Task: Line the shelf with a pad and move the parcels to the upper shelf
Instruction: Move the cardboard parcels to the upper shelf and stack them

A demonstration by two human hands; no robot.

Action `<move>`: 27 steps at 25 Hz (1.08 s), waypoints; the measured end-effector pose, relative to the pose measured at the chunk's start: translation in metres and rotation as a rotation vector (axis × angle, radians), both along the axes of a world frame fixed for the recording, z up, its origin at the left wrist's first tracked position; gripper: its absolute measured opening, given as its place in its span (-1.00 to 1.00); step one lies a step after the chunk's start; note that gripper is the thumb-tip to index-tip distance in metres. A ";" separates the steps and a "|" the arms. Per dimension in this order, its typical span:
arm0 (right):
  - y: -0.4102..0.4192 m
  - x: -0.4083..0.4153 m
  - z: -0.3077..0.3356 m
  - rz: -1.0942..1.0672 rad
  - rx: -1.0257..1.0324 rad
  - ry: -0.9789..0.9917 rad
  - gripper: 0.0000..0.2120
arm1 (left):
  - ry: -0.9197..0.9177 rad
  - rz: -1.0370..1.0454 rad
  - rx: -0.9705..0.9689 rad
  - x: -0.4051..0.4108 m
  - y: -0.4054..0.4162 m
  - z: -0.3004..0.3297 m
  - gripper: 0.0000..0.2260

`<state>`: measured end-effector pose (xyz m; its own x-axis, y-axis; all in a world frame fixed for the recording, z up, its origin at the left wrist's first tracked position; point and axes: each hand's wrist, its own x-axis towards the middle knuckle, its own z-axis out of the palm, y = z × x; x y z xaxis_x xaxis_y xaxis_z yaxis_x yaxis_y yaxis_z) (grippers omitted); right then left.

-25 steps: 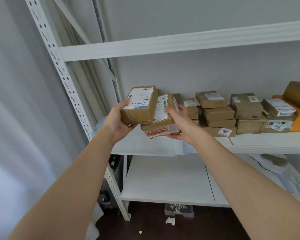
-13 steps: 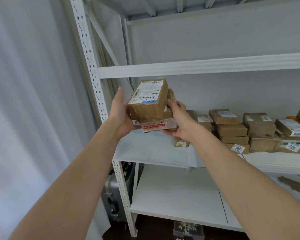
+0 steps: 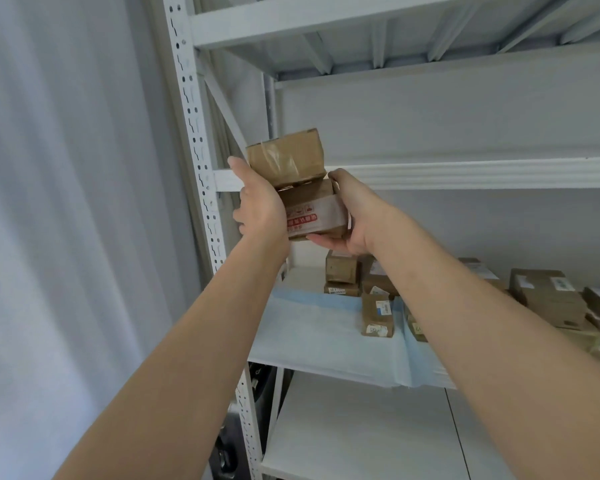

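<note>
- Stack of brown cardboard parcels (image 3: 300, 188): raised level with the front rail of the white metal upper shelf (image 3: 465, 173).
- Left hand (image 3: 258, 206): fingers wrapped round the stack's left side.
- Right hand (image 3: 352, 216): cupped under and against its right side.
- Pale blue pad (image 3: 309, 327): lines the middle shelf; small brown parcels (image 3: 376, 315) lie on it, apparently loose.

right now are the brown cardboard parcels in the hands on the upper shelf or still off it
Off it. The brown cardboard parcels are held in the air between left hand and right hand, in front of the white upper shelf edge.
</note>
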<state>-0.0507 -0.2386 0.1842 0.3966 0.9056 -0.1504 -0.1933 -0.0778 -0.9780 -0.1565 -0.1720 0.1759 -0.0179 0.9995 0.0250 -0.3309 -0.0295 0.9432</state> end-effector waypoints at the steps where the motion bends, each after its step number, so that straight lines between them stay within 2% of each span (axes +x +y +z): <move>1: 0.004 0.002 0.009 0.003 0.020 -0.003 -0.66 | -0.004 -0.020 0.015 -0.002 -0.002 0.008 0.08; 3: 0.012 0.006 0.025 0.015 0.071 -0.001 -0.70 | -0.019 -0.058 0.050 -0.005 -0.003 0.022 -0.02; 5: 0.025 0.010 0.038 0.031 0.114 -0.041 -0.74 | -0.048 -0.062 0.089 -0.001 0.007 0.031 -0.25; 7: 0.038 0.012 0.047 0.053 0.150 -0.082 -0.76 | -0.054 -0.054 0.135 0.005 0.019 0.037 -0.38; 11: 0.062 0.019 0.056 0.050 0.253 -0.129 -0.76 | -0.049 -0.020 0.226 0.014 0.042 0.047 -0.41; 15: 0.089 0.027 0.059 0.066 0.334 -0.155 -0.56 | -0.034 0.019 0.327 0.022 0.062 0.049 -0.42; 19: 0.112 0.045 0.063 0.079 0.334 -0.155 -0.50 | 0.041 0.057 0.390 0.035 0.085 0.051 -0.17; 21: 0.122 0.055 0.063 0.074 0.312 -0.192 -0.54 | 0.080 0.060 0.403 0.042 0.099 0.052 -0.23; 24: 0.137 0.069 0.064 0.043 0.272 -0.246 -0.58 | 0.099 0.043 0.405 0.054 0.114 0.055 -0.44; 27: 0.152 0.080 0.069 -0.001 0.222 -0.351 -0.53 | 0.070 -0.004 0.362 0.066 0.136 0.057 -0.49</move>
<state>0.0289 -0.0870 0.2536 0.3899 0.9003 0.1934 0.1554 0.1427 -0.9775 -0.0906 -0.0359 0.2328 -0.0001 0.9259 0.3777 -0.2669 -0.3641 0.8923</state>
